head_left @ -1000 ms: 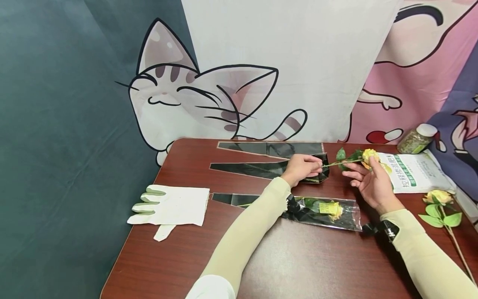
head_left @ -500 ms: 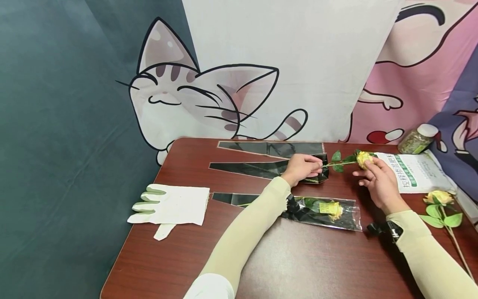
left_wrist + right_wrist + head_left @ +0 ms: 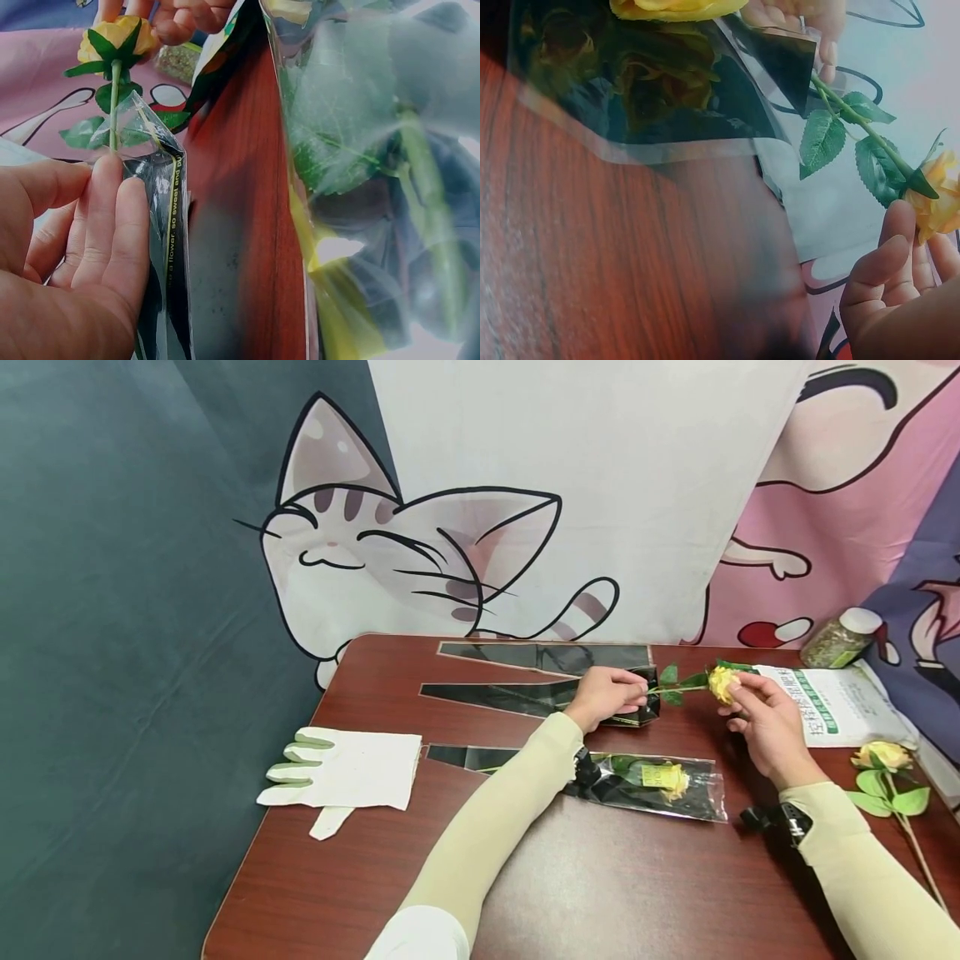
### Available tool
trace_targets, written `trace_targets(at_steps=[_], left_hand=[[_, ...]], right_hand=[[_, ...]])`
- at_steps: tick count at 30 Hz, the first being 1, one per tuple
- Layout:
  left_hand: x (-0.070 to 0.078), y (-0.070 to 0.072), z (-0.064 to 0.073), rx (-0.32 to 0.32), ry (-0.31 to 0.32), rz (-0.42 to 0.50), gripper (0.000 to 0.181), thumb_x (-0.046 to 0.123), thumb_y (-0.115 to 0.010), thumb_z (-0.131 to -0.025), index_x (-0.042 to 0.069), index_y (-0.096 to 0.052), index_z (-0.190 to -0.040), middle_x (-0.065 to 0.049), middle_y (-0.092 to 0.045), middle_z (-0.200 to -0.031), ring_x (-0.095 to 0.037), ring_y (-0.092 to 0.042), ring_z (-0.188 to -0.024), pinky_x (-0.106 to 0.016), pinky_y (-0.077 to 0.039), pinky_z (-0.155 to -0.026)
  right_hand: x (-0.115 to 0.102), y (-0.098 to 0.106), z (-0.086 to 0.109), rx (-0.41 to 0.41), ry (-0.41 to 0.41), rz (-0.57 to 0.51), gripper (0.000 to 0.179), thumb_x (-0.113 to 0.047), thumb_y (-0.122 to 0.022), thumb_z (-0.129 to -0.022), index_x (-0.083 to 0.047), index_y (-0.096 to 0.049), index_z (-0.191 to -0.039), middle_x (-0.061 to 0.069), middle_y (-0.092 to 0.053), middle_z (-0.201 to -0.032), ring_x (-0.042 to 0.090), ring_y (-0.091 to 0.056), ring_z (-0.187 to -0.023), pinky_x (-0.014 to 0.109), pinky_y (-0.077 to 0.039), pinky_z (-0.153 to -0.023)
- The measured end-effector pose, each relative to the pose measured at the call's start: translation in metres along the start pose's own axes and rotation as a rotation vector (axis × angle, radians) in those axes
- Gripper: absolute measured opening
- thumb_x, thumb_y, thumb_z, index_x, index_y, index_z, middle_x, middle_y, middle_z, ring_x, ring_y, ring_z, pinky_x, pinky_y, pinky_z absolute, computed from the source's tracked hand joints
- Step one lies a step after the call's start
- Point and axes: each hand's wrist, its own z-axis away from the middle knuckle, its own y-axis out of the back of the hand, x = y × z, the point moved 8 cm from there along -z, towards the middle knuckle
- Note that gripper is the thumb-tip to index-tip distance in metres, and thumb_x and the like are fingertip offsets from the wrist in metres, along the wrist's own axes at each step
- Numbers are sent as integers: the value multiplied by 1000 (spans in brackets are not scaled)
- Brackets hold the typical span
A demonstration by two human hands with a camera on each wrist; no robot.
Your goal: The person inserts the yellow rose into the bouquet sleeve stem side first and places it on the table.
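Note:
My left hand pinches the mouth of a black, clear-fronted flower sleeve, beside the stem of a yellow rose. Part of that stem runs into the sleeve, while its green leaves and bloom are outside. My right hand holds the bloom, thumb and fingertips against the petals. In the left wrist view the left fingers hide where the stem enters. Nearer me lies a second sleeve, with a yellow rose inside.
Another sleeve lies along the back edge. A white printed bag and a lidded jar stand at the back right. A loose yellow rose lies at the right; white gloves lie at the left. A printed cloth hangs behind.
The held rose has moved left, bringing its bloom and leaves closer to the sleeve's mouth. My right fingers have closed in around the bloom. My left hand has stayed at the sleeve.

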Motion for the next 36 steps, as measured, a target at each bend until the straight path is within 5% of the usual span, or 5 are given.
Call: trace_targets(at_steps=[36], left_hand=[[4,0,-4,-8,-37,23,12,6,-77,-97,4,-83,-107,-6,-82,-88,-16,-80,-79,-25,-67,-73]], right_hand=[[9,-17,-7,-58,5,312,16,-3,-73,-99,-14,-73,-111,-7,-77,-89,6,-72,-69,16,-53,-50]])
